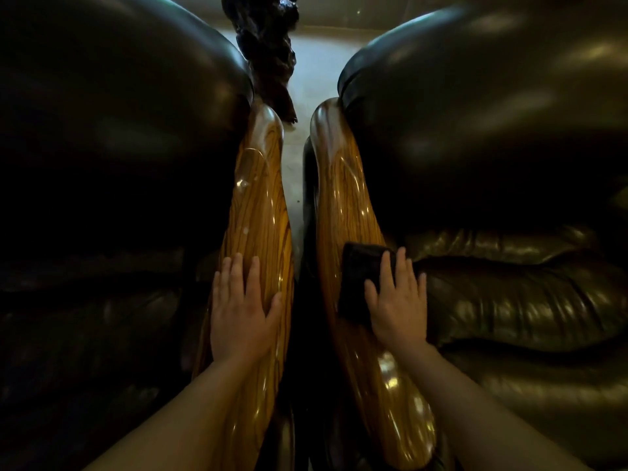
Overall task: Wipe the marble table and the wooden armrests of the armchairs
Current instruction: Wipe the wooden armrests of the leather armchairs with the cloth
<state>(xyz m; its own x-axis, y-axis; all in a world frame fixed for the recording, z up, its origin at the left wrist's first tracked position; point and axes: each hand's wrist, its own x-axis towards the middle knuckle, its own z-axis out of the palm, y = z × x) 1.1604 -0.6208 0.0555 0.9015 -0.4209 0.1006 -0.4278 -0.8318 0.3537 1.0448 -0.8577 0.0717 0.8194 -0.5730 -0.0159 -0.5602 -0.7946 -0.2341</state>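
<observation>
Two glossy wooden armrests run side by side up the middle of the view, with a narrow dark gap between them. The right armrest (343, 198) belongs to the right armchair (492, 130); the left armrest (261, 198) belongs to the left armchair (102, 130). Both chairs are dark, shiny leather, with rounded backs above and creased seat cushions to either side.

A dark cloth (356, 277), folded flat, lies on the right armrest about halfway along it. The right hand (397, 300) presses down on the cloth with its fingers spread and stretched out flat, palm down; it is not curled around the cloth, only laid on top, and its outer fingers reach over onto the leather cushion just beside the wood.

The left hand (241, 307) lies flat and open on the left armrest, fingers straight and together, holding nothing. Both forearms come in bare from the bottom edge.

Small pale specks and bright reflections show on the left armrest farther up. Beyond the armrests' far ends, a pale floor (312, 73) shows between the chair backs, and a dark, gnarled carved object (268, 45) stands there.
</observation>
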